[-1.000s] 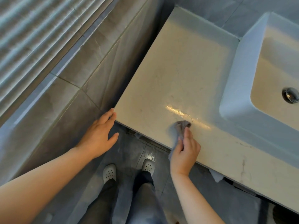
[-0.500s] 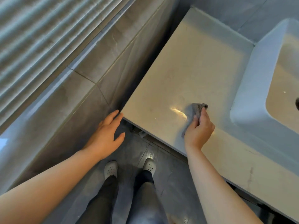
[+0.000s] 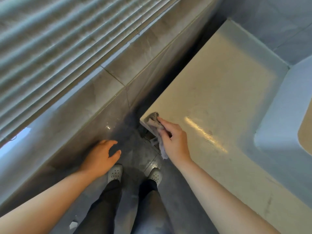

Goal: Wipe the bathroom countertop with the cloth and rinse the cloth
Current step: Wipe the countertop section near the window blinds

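Wiping underway: the right hand clamps its fingers on the cloth at the table corner; the left hand hangs loose; rinsing not yet done.

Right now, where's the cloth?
In the head view, the cloth lies on the countertop at its near left corner, gripped by the right hand, one end hanging off.

Right hand forward, fingers curled round the cloth; left hand low, loosely spread, palm down.
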{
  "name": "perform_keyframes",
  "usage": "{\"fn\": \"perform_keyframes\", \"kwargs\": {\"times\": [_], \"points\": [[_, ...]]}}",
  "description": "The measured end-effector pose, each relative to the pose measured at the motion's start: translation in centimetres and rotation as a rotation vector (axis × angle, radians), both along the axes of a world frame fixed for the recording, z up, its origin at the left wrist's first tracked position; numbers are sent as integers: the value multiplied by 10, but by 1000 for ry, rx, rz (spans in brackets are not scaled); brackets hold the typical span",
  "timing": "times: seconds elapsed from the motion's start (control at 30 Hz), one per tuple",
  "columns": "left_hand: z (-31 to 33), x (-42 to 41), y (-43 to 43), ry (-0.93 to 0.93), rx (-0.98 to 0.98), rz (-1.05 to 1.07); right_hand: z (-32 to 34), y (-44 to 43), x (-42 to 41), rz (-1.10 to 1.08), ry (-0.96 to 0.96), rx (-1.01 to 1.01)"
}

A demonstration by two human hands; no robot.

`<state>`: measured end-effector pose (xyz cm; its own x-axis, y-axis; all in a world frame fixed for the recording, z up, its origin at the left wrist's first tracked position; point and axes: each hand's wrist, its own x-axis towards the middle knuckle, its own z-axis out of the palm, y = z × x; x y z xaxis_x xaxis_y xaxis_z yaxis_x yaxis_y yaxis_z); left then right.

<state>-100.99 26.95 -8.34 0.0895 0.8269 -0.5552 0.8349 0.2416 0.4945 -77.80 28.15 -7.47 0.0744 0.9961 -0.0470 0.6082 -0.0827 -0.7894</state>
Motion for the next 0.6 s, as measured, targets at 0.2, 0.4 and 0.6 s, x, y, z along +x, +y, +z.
{"fn": "perform_keyframes", "kwargs": {"times": [0.2, 0.4, 0.6], "points": [[-8, -2, -7, -21, -17, 56, 14, 79, 48, -301, -151, 181], [-10, -4, -11, -19, -15, 78, -27, 102, 19, -210, -175, 110], [-7, -12, -14, -13, -36, 115, -24, 32, -34, 55, -148, 143]]}}
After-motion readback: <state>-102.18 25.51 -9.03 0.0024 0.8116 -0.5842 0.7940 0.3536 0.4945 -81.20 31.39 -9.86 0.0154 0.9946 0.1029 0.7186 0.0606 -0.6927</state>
